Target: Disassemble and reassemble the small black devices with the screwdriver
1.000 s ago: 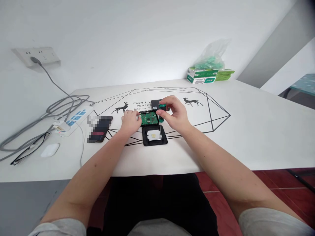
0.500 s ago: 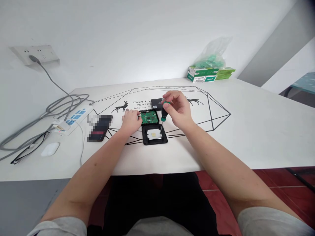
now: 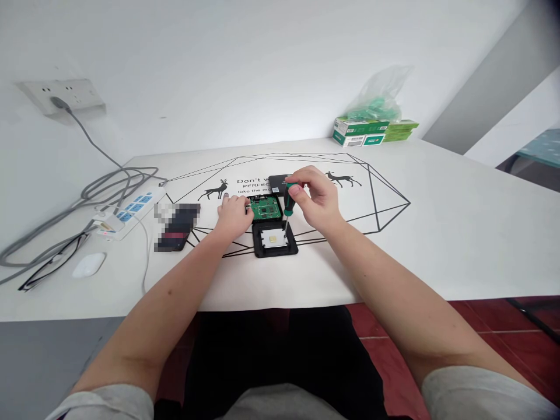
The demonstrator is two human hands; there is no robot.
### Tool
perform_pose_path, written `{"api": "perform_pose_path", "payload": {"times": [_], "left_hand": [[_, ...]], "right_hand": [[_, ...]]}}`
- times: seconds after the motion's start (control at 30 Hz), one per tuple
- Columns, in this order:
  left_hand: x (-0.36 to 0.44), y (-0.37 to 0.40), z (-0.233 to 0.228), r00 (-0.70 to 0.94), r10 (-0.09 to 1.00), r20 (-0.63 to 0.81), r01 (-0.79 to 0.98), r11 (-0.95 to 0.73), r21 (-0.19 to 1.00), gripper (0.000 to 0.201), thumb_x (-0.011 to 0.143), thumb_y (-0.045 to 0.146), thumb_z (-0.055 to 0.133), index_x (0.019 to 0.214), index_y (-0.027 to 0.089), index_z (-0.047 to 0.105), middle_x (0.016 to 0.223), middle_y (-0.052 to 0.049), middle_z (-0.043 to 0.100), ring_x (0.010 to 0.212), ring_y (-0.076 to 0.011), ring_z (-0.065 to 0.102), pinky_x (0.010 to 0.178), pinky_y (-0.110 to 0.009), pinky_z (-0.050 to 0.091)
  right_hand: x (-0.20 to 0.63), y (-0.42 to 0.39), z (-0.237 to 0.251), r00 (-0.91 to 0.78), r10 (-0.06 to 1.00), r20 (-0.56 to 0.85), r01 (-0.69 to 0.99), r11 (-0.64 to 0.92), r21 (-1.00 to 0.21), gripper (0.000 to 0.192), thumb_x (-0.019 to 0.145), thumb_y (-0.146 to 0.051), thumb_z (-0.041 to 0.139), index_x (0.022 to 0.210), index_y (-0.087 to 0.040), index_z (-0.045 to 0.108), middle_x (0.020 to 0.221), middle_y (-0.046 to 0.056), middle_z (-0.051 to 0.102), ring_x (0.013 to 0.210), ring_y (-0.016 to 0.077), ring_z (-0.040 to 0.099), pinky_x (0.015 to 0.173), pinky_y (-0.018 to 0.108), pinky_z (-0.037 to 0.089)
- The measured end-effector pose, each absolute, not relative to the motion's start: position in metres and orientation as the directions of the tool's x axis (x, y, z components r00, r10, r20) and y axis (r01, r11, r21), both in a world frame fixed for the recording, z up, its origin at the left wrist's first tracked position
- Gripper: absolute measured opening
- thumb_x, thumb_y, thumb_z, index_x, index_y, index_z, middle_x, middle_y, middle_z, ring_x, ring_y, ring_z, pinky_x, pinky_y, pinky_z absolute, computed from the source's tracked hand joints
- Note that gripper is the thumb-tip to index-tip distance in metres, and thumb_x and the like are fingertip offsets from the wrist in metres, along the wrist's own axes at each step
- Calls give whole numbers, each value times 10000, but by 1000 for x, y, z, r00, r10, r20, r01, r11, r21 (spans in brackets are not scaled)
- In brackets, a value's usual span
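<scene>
Right hand (image 3: 315, 201): I grip a green screwdriver (image 3: 289, 199) upright, tip at the circuit board's (image 3: 265, 208) right edge.
Left hand (image 3: 233, 214): closed, pinching the board's left edge.
Risk: tip may slip, scratching the board beside the black case (image 3: 275, 240).

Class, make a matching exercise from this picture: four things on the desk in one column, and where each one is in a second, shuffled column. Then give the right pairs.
Things:
1. screwdriver
2. circuit board
3. mouse
4. green boxes

Places:
A. far edge of the desk, by the wall, under a plastic bag
B. near left of the desk, beside the glasses
C. in the right hand, held about upright
D. next to the left hand, beyond the black cover

Pairs: 1-C, 2-D, 3-B, 4-A
</scene>
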State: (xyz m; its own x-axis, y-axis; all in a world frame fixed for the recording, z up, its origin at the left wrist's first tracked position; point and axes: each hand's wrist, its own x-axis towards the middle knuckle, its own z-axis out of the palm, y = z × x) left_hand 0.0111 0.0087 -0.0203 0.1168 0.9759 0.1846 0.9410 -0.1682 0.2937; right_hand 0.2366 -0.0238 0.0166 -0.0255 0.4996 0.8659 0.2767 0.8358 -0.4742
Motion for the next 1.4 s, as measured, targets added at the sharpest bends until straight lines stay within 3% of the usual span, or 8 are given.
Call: {"api": "perform_pose_path", "payload": {"times": [0.27, 0.5, 0.6, 0.73, 0.97, 1.17, 1.27, 1.4], "left_hand": [[11, 8, -20, 122, 974, 192, 938, -176, 299, 283, 1023, 264, 551, 1256, 267, 711, 1374, -153, 704, 1521, -424, 455, 1146, -611, 466], [10, 9, -20, 109, 977, 182, 944, -160, 290, 296, 1020, 270, 555, 1269, 239, 712, 1366, -173, 690, 1490, -424, 494, 1144, -601, 480], [10, 9, -21, 123, 971, 207, 936, -183, 301, 290, 1027, 276, 546, 1267, 250, 707, 1380, -162, 694, 1484, -411, 496, 1146, -593, 483], [11, 8, -21, 153, 964, 217, 929, -215, 302, 288, 1040, 279, 533, 1276, 269, 698, 1405, -120, 705, 1501, -391, 477, 1177, -578, 464], [12, 5, -15, 120, 974, 192, 949, -170, 267, 312, 1040, 285, 521, 1297, 257, 695, 1412, -126, 693, 1486, -379, 492, 1172, -558, 473], [12, 3, -12, 106, 973, 204, 951, -159, 266, 298, 1025, 272, 530, 1268, 254, 702, 1386, -152, 693, 1426, -386, 527, 1140, -563, 489], [12, 3, -15, 146, 960, 238, 932, -214, 293, 283, 1027, 265, 533, 1253, 265, 703, 1367, -141, 705, 1434, -396, 511, 1144, -570, 477], [13, 1, -17, 201, 944, 263, 906, -281, 316, 275, 1019, 251, 544, 1235, 258, 714, 1339, -133, 716, 1393, -399, 518, 1146, -569, 460]], "right_hand": [[240, -22, 19, 2, 520, 854, 291, 817, -498, 356, 1048, -587, 608, 993, -291, 797, 887, 54, 708, 844, 237, 651, 783, 465, 562], [233, -18, 14, -9, 679, 734, 4, 734, -679, 450, 914, -657, 788, 965, -281, 547, 1230, 51, 714, 947, 185, 741, 819, 395, 639], [230, -20, 13, 8, 700, 714, 9, 714, -700, 479, 884, -616, 846, 952, -286, 505, 1135, 28, 773, 856, 169, 750, 747, 362, 634], [233, -23, 13, 40, 601, 799, 183, 781, -597, 409, 859, -596, 877, 970, -284, 637, 1003, 28, 808, 907, 212, 766, 759, 384, 622], [242, -23, 16, -115, 452, 885, 300, 865, -403, 320, 1070, -512, 603, 1128, -301, 837, 972, 66, 766, 901, 225, 709, 809, 444, 596], [245, -16, 14, -111, 514, 851, 244, 844, -478, 273, 1054, -456, 617, 1145, -311, 830, 926, 49, 687, 855, 213, 653, 776, 439, 591], [241, -17, 14, -42, 546, 837, 181, 828, -531, 203, 968, -483, 742, 1035, -296, 780, 1087, 65, 676, 916, 216, 673, 769, 433, 612], [233, -23, 14, 11, 661, 750, 87, 747, -659, 351, 877, -543, 846, 950, -285, 621, 1314, 68, 694, 953, 208, 727, 806, 437, 650]]}}
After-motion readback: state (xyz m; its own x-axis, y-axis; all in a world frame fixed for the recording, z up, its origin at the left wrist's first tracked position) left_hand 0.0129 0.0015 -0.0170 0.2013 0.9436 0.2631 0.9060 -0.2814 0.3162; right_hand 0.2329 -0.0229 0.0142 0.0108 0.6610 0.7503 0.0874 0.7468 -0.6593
